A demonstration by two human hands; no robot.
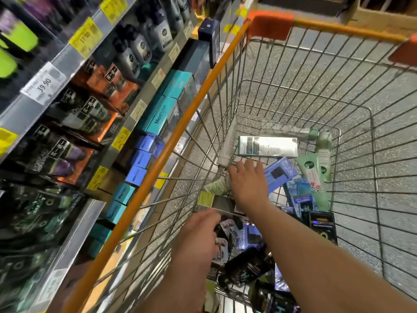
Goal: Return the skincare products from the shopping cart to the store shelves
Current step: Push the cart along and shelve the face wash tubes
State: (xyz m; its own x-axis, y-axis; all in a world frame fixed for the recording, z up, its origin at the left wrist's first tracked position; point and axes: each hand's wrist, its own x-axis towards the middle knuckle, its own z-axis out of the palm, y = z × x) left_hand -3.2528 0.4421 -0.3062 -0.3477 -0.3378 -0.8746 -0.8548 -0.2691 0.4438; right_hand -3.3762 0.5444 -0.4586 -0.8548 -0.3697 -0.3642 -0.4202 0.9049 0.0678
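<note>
— What's underfoot on my feed?
— I see grey speckled floor [293,71] beneath everything.
— And beyond it?
— Brown cardboard boxes [372,12] at the far end; yellow price tags [85,37] on the left, under bright indoor light.

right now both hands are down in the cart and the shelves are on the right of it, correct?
Not quite. The head view shows the left hand and right hand reaching into the cart, but the shelves are on its left, not its right.

Both forearms are bare, no sleeves or rings showing on the left hand [198,233] or right hand [248,181].
</note>
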